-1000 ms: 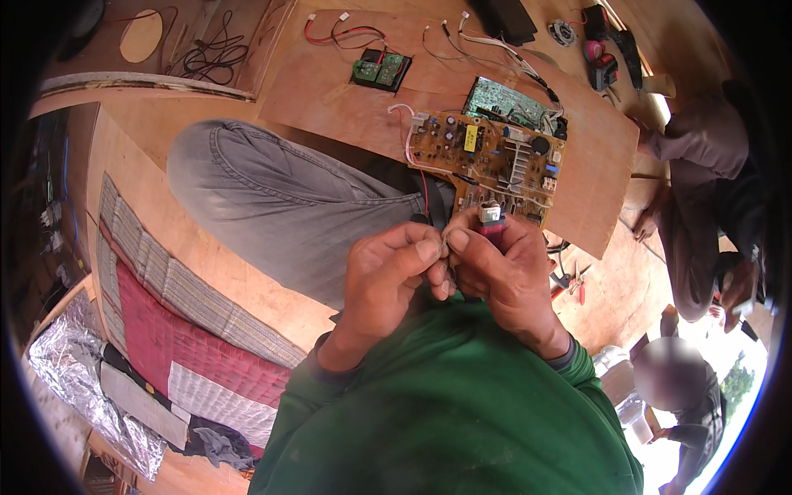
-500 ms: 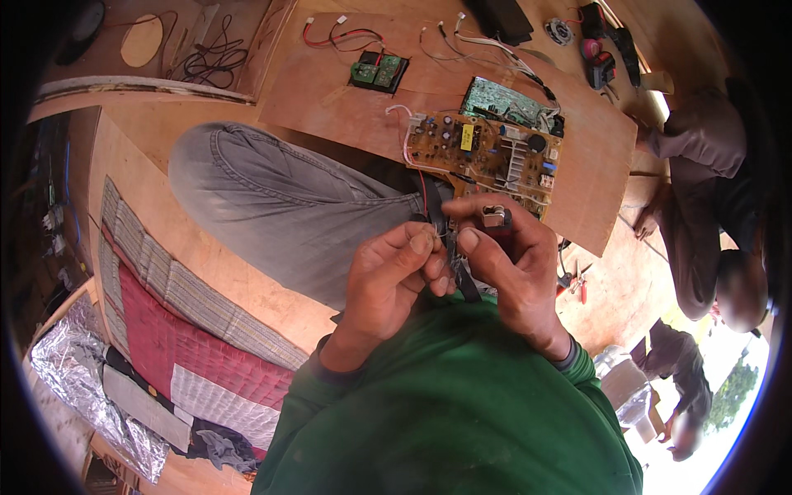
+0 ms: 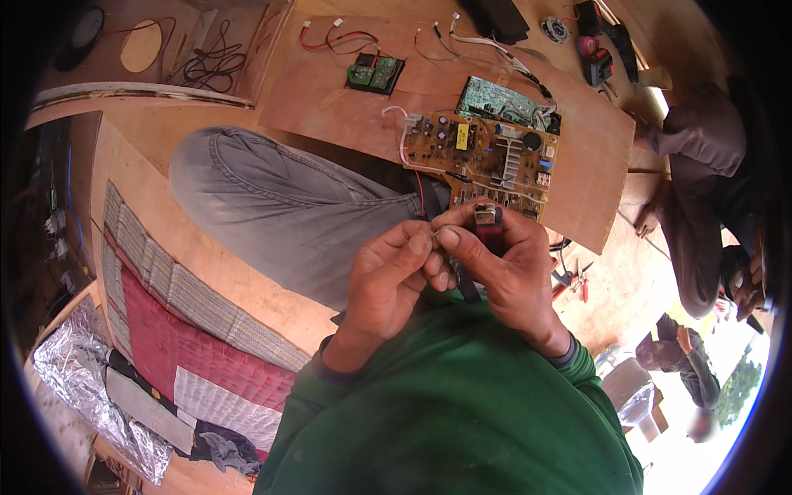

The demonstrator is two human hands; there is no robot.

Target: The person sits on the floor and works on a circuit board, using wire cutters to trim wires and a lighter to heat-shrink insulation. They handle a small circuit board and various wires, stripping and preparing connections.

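My left hand [image 3: 381,276] is closed, its thumb and fingertips pinching thin wire strands whose ends are mostly hidden. Against those fingertips, my right hand [image 3: 521,285] pinches the same spot with thumb and forefinger. A dark red cigarette lighter [image 3: 490,231] with a metal top is also tucked in the right hand's curled fingers. Just beyond both hands lies a brown circuit board [image 3: 487,157] with many components and a finned heat sink. A thin red wire [image 3: 422,194] runs from near this board down toward my hands.
The boards rest on a brown wooden sheet [image 3: 590,177]. Behind are a green circuit board [image 3: 487,97] and a small green module [image 3: 373,74]. Red-handled pliers [image 3: 583,287] lie to the right. Two people are at the right, one seated close to the sheet's edge. A red mat [image 3: 157,330] is left.
My right thumb and forefinger have moved left to meet the left fingertips, and the lighter has shifted slightly left with that hand. At the far right, a person has changed posture.
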